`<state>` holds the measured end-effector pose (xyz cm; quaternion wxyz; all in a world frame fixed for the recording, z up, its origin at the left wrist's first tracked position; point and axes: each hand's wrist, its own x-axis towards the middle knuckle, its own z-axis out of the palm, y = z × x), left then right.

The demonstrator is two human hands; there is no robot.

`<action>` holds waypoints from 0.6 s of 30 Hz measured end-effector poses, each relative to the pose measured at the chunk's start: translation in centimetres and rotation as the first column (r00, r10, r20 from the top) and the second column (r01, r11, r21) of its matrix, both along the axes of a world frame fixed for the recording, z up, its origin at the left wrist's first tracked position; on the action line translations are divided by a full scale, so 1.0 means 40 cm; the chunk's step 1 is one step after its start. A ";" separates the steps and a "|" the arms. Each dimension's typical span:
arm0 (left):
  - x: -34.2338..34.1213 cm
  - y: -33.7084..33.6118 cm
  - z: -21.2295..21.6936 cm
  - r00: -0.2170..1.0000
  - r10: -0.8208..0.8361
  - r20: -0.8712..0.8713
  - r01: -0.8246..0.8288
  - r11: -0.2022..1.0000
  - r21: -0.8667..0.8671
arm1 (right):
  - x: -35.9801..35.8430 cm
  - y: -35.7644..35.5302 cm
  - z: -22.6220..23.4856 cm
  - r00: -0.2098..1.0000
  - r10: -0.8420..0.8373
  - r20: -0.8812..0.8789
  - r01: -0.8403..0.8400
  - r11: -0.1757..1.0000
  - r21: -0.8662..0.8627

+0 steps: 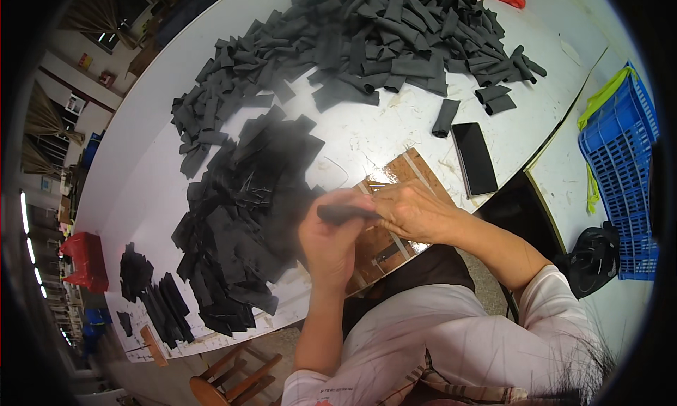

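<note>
At white table (137, 208), holding dark fabric piece (344, 213) in left hand (326, 237), pinching its right end with right hand (416, 214), above brown board (405, 167) by near edge, with open surface left of phone (474, 159)

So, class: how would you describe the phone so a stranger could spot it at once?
On the big white table, find the person's right hand over the brown board. Beyond that hand, to the right of the board, lies the phone. Its flat, glossy black face sets it apart from the matte, dark grey rolls nearby.
</note>
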<state>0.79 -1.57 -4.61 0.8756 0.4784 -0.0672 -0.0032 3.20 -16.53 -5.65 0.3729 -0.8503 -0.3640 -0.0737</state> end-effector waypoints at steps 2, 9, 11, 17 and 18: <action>0.003 -0.007 0.053 0.996 -0.033 0.084 0.012 0.971 0.240 | 0.008 -0.007 -0.008 0.996 -0.003 0.084 -0.002 0.998 0.058; 0.000 -0.011 0.028 0.977 -0.016 0.212 -0.145 0.677 0.721 | -0.011 -0.002 -0.072 0.997 -0.003 -0.081 0.009 0.997 0.074; -0.013 -0.035 0.055 0.969 0.080 0.236 -0.218 0.730 0.648 | -0.001 -0.008 -0.073 0.988 0.021 -0.153 -0.010 0.997 0.076; -0.017 -0.007 0.036 0.971 0.067 0.230 -0.145 0.927 0.345 | 0.002 -0.010 0.011 0.991 0.006 -0.137 -0.005 1.000 0.008; -0.017 -0.006 0.035 0.965 0.102 0.240 -0.155 0.965 0.211 | 0.003 -0.008 0.027 0.993 -0.009 -0.118 0.008 1.000 -0.002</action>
